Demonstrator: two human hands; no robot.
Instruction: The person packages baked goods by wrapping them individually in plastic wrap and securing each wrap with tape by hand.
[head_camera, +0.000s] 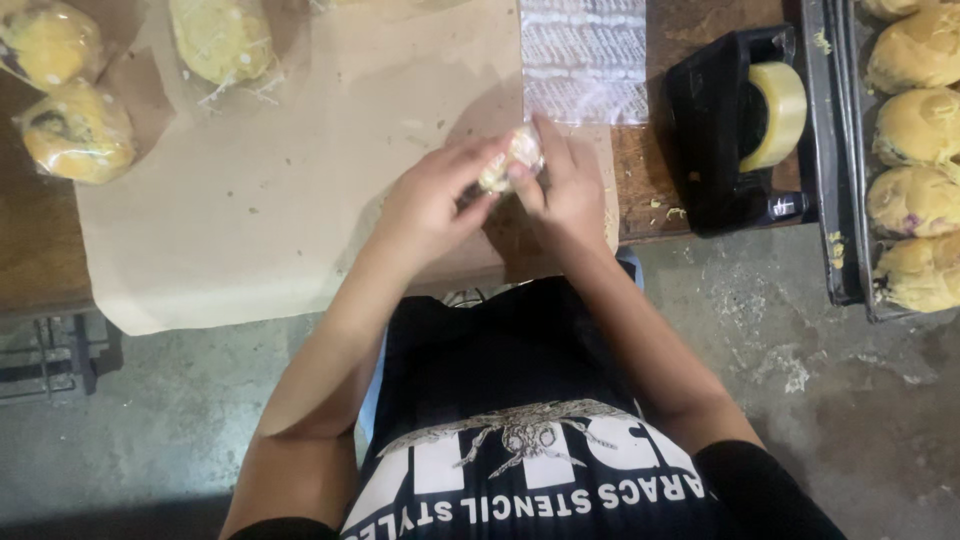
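Both hands pinch a small wrapped bun (512, 158) over the desk (250, 200): left hand (430, 205), right hand (565, 190). Keep wrap taut, fold ends snug; tape dispenser (735, 125) sits near.

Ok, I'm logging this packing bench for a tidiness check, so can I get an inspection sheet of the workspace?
Surface: wooden table mostly covered by brown paper, crumbs near the right edge.
Job's things: small wrapped bun held between both hands; clear bags just beyond.
Clutter: three bagged buns at top left; black tape dispenser; tray of unwrapped buns on the right.
Grippers: left hand and right hand both closed on the bun.
Cables: nothing seen.
Surroundings: stained concrete floor with scattered crumbs.
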